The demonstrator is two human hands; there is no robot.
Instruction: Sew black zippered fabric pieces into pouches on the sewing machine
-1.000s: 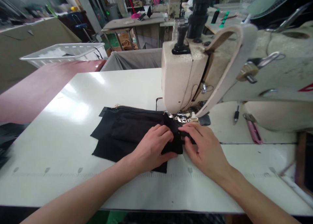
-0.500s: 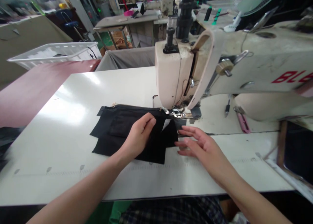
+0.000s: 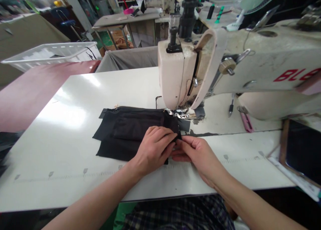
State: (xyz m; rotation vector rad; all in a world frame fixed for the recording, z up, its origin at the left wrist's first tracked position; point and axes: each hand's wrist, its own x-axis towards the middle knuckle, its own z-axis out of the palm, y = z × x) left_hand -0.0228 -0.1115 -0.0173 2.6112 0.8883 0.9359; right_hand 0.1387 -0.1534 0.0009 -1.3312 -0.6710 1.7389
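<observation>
A flat stack of black fabric pieces [image 3: 125,131] lies on the white sewing table [image 3: 75,99], its right end just in front of the presser foot [image 3: 183,115] of a cream sewing machine [image 3: 180,73]. My left hand [image 3: 154,148] rests on the fabric's right edge with fingers curled and pinching it. My right hand [image 3: 194,151] meets it from the right, fingertips pinching the same black edge. Both hands touch each other at the fabric's corner.
A pen [image 3: 230,109] and a pink tool [image 3: 245,121] lie under the machine arm. A white plastic basket [image 3: 50,52] stands at the back left beside a reddish surface [image 3: 30,93]. Grey cloth [image 3: 130,58] hangs behind the table. Other worktables [image 3: 125,21] stand farther back.
My right hand, open and flat half a second ago, has closed onto the fabric's right edge. My left hand has moved down and right to pinch the same edge; the white patch is covered.
</observation>
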